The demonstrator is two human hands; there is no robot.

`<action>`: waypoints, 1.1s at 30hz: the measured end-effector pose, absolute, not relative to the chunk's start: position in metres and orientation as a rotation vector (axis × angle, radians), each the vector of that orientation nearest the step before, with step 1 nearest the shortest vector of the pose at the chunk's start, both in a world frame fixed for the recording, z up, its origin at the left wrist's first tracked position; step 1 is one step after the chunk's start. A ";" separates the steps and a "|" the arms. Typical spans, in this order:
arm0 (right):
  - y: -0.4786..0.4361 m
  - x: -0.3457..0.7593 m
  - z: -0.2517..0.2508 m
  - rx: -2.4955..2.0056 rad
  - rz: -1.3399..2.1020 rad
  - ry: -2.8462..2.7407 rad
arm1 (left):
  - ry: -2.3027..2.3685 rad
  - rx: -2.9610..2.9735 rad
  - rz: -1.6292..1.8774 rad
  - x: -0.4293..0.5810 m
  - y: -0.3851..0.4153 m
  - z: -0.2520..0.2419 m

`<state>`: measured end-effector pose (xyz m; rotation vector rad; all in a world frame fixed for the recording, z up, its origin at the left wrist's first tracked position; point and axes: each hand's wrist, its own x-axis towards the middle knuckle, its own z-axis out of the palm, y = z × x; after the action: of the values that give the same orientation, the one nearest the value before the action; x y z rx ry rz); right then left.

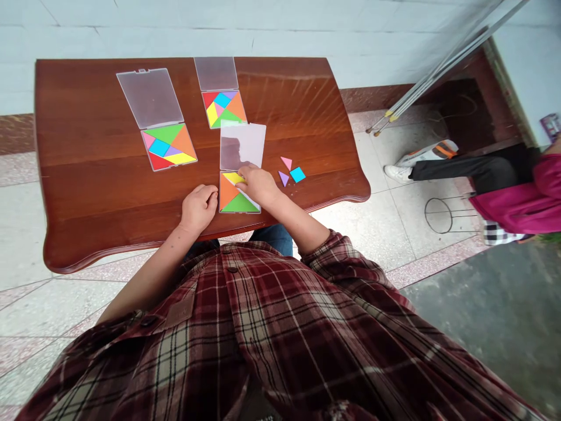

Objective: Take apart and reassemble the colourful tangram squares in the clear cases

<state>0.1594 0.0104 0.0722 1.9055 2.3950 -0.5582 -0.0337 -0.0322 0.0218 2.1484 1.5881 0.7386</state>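
Observation:
My right hand reaches over a small clear tangram case, its fingertips pressing a yellow tangram piece at the case's upper end. An orange piece and a green triangle lie in that case. My left hand rests curled on the table just left of the case, holding nothing. Beyond my right hand, a pink triangle, a purple triangle and a cyan square lie loose. The hinged translucent lid stands open above the case.
Two more cases with filled multicoloured squares and open lids lie at the far side of the polished wooden table. To the right, a seated person in a magenta top and metal poles stand on the tiled floor.

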 end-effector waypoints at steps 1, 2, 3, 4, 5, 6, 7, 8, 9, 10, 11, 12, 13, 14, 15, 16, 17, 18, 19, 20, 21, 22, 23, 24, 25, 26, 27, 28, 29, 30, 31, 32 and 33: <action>0.010 0.156 0.073 1.886 -0.533 2.384 | 1.590 2.152 0.738 -0.034 -0.032 0.022; 0.010 0.153 0.073 1.867 -0.507 2.379 | 1.592 2.154 0.739 -0.034 -0.032 0.022; 0.010 0.151 0.074 1.848 -0.480 2.377 | 1.591 2.155 0.740 -0.034 -0.033 0.022; 0.010 0.149 0.075 1.828 -0.451 2.378 | 1.589 2.155 0.742 -0.034 -0.033 0.022; 0.009 0.147 0.076 1.813 -0.420 2.379 | 1.585 2.156 0.745 -0.034 -0.033 0.022; 0.009 0.146 0.076 1.801 -0.390 2.379 | 1.581 2.157 0.748 -0.034 -0.033 0.022; 0.008 0.145 0.077 1.791 -0.362 2.377 | 1.578 2.157 0.751 -0.034 -0.033 0.022; 0.007 0.144 0.076 1.785 -0.337 2.376 | 1.578 2.155 0.753 -0.034 -0.033 0.022; 0.006 0.143 0.076 1.779 -0.316 2.378 | 1.577 2.153 0.756 -0.034 -0.033 0.022; 0.005 0.142 0.076 1.776 -0.300 2.377 | 1.577 2.152 0.759 -0.034 -0.033 0.022; 0.004 0.142 0.076 1.776 -0.289 2.377 | 1.576 2.149 0.759 -0.034 -0.033 0.022; 0.004 0.143 0.076 1.778 -0.283 2.377 | 1.574 2.147 0.758 -0.034 -0.033 0.022; 0.005 0.144 0.076 1.783 -0.282 2.376 | 1.574 2.146 0.757 -0.034 -0.033 0.022; 0.005 0.145 0.076 1.792 -0.283 2.372 | 1.574 2.146 0.755 -0.034 -0.033 0.023; 0.006 0.147 0.077 1.800 -0.291 2.371 | 1.575 2.148 0.751 -0.034 -0.033 0.023; 0.008 0.149 0.077 1.812 -0.304 2.363 | 1.578 2.149 0.750 -0.034 -0.033 0.023; 0.010 0.150 0.077 1.817 -0.323 2.361 | 1.580 2.151 0.750 -0.034 -0.033 0.023; 0.011 0.152 0.078 1.823 -0.342 2.358 | 1.582 2.151 0.750 -0.033 -0.033 0.023; 0.013 0.153 0.078 1.831 -0.359 2.353 | 1.582 2.150 0.751 -0.033 -0.033 0.023; 0.014 0.154 0.078 1.840 -0.371 2.348 | 1.583 2.149 0.752 -0.033 -0.033 0.023; 0.015 0.154 0.078 1.851 -0.377 2.346 | 1.582 2.149 0.753 -0.033 -0.033 0.023; 0.016 0.154 0.078 1.861 -0.379 2.347 | 1.579 2.150 0.755 -0.033 -0.033 0.023; 0.016 0.153 0.078 1.867 -0.381 2.353 | 1.575 2.153 0.756 -0.033 -0.033 0.023; 0.016 0.152 0.078 1.876 -0.385 2.355 | 1.573 2.156 0.759 -0.033 -0.033 0.023; 0.016 0.151 0.079 1.881 -0.393 2.366 | 1.573 2.159 0.762 -0.033 -0.033 0.022; 0.016 0.151 0.079 1.887 -0.405 2.378 | 1.574 2.159 0.764 -0.033 -0.033 0.022; 0.017 0.151 0.079 1.897 -0.421 2.391 | 1.577 2.159 0.765 -0.034 -0.033 0.022; 0.017 0.153 0.078 1.908 -0.440 2.406 | 1.579 2.158 0.764 -0.034 -0.033 0.021; 0.018 0.156 0.078 1.924 -0.461 2.424 | 1.579 2.157 0.763 -0.034 -0.033 0.021; 0.019 0.160 0.077 1.943 -0.479 2.443 | 1.580 2.154 0.763 -0.034 -0.033 0.021; 0.020 0.164 0.076 1.970 -0.490 2.454 | 1.578 2.150 0.762 -0.034 -0.033 0.021; 0.021 0.169 0.075 1.998 -0.494 2.460 | 1.578 2.145 0.763 -0.034 -0.033 0.021; 0.021 0.174 0.075 2.024 -0.494 2.461 | 1.576 2.141 0.763 -0.034 -0.033 0.021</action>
<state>0.1735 0.0205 0.0747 2.0236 2.4608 -0.4941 -0.0341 -0.0333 0.0207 2.1409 1.5763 0.7628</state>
